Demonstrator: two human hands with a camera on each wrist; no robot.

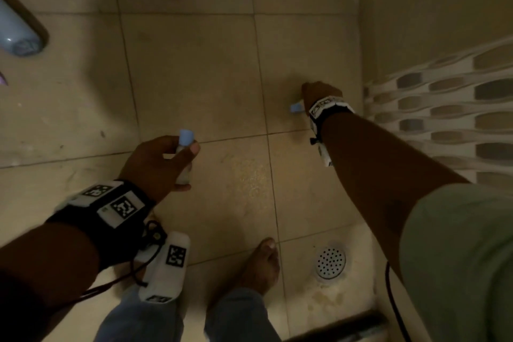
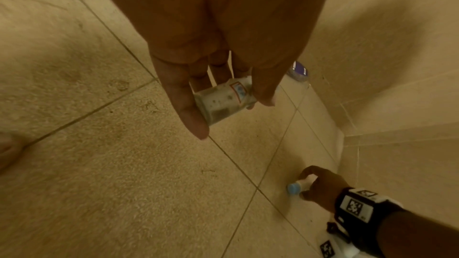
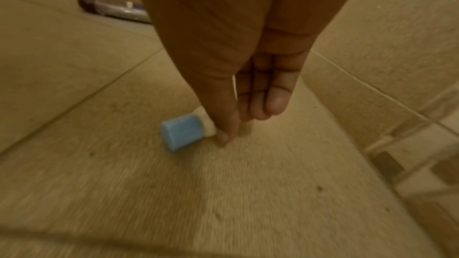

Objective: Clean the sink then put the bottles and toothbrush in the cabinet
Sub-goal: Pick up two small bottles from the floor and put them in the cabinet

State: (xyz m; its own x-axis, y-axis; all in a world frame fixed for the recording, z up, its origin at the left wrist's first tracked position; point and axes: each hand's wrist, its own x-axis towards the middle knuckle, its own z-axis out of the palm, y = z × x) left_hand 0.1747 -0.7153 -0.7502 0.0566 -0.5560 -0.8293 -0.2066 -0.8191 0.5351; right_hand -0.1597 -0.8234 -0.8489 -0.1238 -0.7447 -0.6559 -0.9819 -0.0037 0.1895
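Bottles | left hand [image 1: 158, 164] fingers curled round one bottle [image 2: 223, 101] | right hand [image 1: 319, 94] pinching floor bottle [image 3: 188, 130], lower centre | likely light, rigid; grip body.

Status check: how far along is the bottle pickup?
Done: the left hand already holds one blue-capped bottle off the floor. In hand: the right hand is at a second bottle lying on its side on the floor tiles, fingers around its neck; it looks not yet lifted. Left: nothing is stowed. No sink, cabinet or toothbrush is in view, so sink cleaning cannot be judged.
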